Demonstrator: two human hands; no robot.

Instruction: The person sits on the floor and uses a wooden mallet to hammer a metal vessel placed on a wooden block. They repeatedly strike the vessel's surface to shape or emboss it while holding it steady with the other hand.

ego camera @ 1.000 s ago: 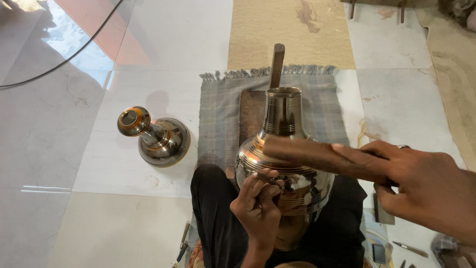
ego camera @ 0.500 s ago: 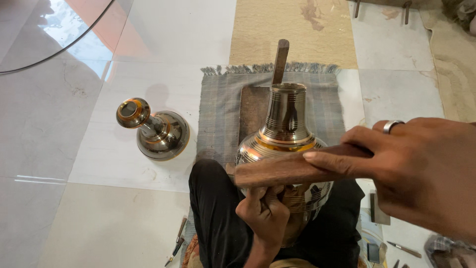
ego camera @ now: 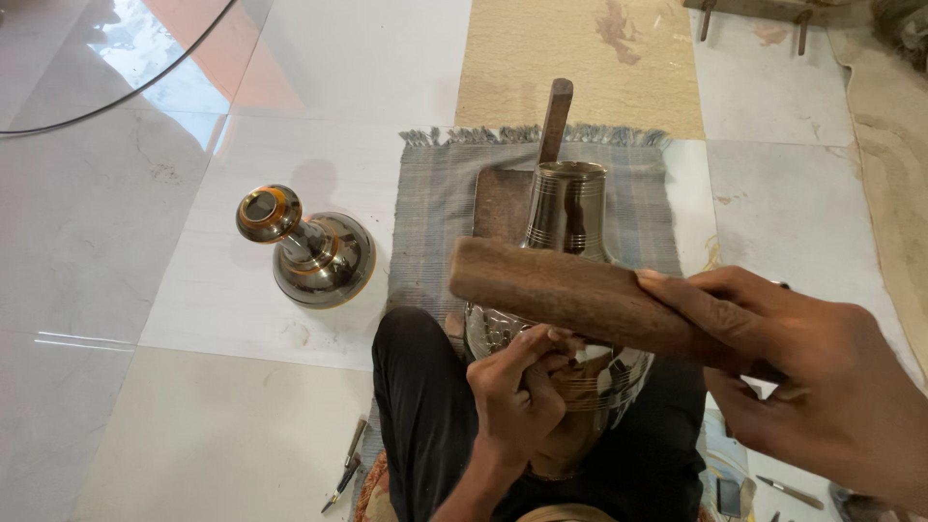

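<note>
Chasing a pattern into a metal vase point(ego camera: 565, 242), the left hand point(ego camera: 517, 396) pinches a barely visible tool; right-hand fingers point(ego camera: 735, 314) grip a wooden mallet point(ego camera: 570, 290) raised at 12 o'clock, judged poised to strike squarely.

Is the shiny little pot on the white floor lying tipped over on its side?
No, the small metal pot stands upright on the floor tiles, left of the grey mat, its round mouth facing up.
</note>
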